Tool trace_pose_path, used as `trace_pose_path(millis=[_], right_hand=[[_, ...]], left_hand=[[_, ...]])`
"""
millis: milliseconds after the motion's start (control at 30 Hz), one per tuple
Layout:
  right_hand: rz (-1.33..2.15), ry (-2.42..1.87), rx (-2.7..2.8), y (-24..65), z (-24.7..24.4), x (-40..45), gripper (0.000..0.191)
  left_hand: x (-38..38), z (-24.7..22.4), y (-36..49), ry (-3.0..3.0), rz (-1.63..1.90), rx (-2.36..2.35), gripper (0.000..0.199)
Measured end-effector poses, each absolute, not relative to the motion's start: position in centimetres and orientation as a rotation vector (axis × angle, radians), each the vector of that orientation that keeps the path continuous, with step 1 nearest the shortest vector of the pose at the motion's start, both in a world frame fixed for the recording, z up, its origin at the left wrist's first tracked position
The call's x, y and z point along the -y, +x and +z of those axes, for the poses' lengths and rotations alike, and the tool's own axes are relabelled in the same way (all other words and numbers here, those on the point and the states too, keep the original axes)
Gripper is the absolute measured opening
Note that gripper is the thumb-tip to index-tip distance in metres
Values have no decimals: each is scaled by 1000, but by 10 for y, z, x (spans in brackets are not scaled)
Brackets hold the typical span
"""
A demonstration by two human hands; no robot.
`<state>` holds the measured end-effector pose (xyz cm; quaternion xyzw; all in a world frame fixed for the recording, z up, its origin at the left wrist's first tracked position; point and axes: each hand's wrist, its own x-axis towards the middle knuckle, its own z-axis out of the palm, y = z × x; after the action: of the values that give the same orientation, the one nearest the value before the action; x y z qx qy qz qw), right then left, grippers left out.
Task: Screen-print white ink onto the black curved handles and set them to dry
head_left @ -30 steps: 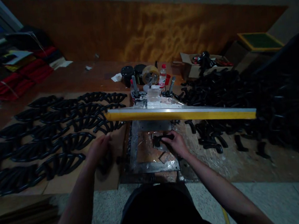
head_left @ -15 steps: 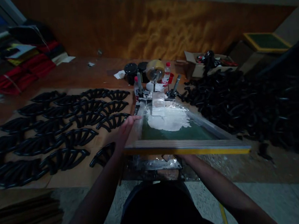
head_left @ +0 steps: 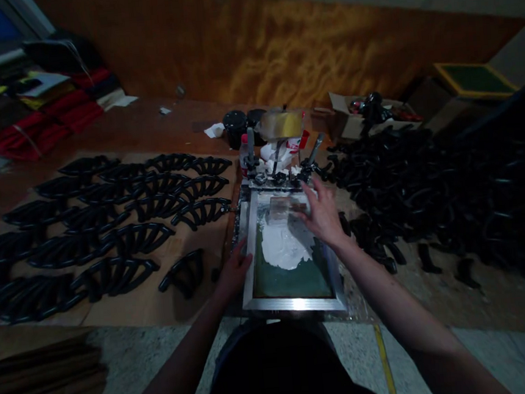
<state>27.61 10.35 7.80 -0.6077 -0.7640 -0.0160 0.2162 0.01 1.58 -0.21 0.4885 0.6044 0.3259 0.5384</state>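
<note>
A silver-edged printing screen point(head_left: 294, 304) lies level, with white ink point(head_left: 285, 244) spread over its green mesh. Close to its hinged far end, a squeegee point(head_left: 279, 208) with a pale, see-through look sits on the ink. My right hand point(head_left: 323, 213) is over the screen's upper right, fingers apart beside the squeegee's right end, not closed round it. At the left rail, my left hand point(head_left: 236, 270) rests with thumb and fingers apart, against or just beside the frame. Whatever lies beneath the screen is hidden.
Rows of curved black parts point(head_left: 108, 278) cover cardboard on the left. A large heap of black pieces point(head_left: 394, 179) fills the right. Behind the screen stand clamps point(head_left: 316, 149), a roll of tape point(head_left: 281, 125), black tubs point(head_left: 235, 126) and bottles. An open carton point(head_left: 345, 116) stands at the back right.
The screen has dropped from tilted up to flat. My right hand has moved from under its front edge up to the squeegee. My left hand has slid back toward me along the left rail.
</note>
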Motion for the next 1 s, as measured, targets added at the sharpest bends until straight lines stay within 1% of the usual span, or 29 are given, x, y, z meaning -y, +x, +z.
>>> trace_pose_path(millis=[33,67,167,200,233,367,433,567,633,733,833,933,1000], right_hand=[[-36,-1663,2230,257,82,-108,60],[5,-1666,2328,242,84,-110,53],[230,-1748,2509,222,78,-102,24],[291,-1742,2559,223,74,-95,18],[334,-1695,2623,227,71,-86,16],[438,-1267,2900,251,70,-57,25],[496,-1146,2942,256,75,-54,24],[368,-1298,2795,250,71,-57,17],[299,-1291,2759,248,59,-49,21],[325,-1131,2785,253,43,-35,27],[360,-1127,2740,253,47,-40,28],[337,-1325,2582,241,71,-73,44],[306,-1463,2471,241,90,-101,54]], left_hand=[[-17,-8,0,1173,763,-1440,75],[-18,-12,0,1181,751,-1438,74],[-19,-16,0,1166,754,-1424,70],[-19,-17,-1,1161,756,-1421,69],[-19,-16,-1,1163,757,-1429,67],[-18,-14,-1,1182,740,-1456,62],[-18,-13,-1,1183,734,-1452,61],[-19,-11,-1,1196,774,-1427,62],[-18,-10,0,1182,768,-1419,64],[-17,-6,1,1135,744,-1412,69],[-18,2,1,1099,717,-1415,73],[-19,15,-2,1131,719,-1393,79],[-20,31,-5,1188,802,-1401,75]])
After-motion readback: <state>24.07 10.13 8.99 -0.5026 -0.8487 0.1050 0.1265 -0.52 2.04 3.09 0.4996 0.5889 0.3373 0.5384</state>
